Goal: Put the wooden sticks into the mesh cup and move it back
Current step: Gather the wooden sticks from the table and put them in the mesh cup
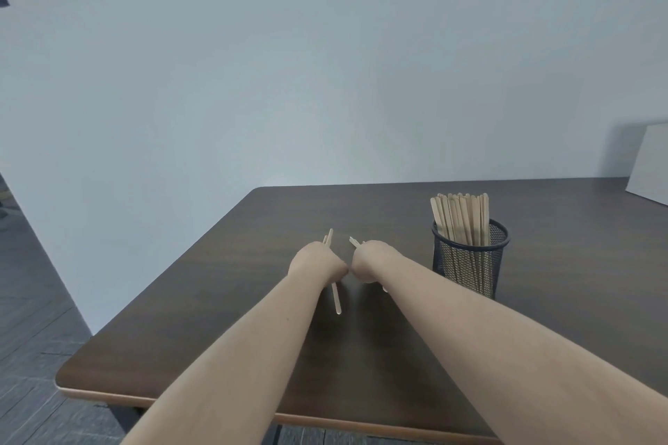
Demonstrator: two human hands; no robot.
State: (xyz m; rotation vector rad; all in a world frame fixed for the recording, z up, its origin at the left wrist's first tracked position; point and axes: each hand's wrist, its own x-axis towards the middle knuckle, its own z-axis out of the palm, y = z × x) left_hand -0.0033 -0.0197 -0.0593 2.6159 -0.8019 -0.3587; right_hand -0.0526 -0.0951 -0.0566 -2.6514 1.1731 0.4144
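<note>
Both forearms reach out from the bottom edge over the dark brown table [202,336]. No writing or label shows anywhere. A white board [650,163] leans against the wall at the far right corner. My left hand [316,262] is closed around a few wooden sticks [336,296], their ends poking out above and below the fist. My right hand [372,260] is closed on more, knuckles touching the left. To the right stands the black mesh cup [470,264], upright, packed with pale flat sticks.
</note>
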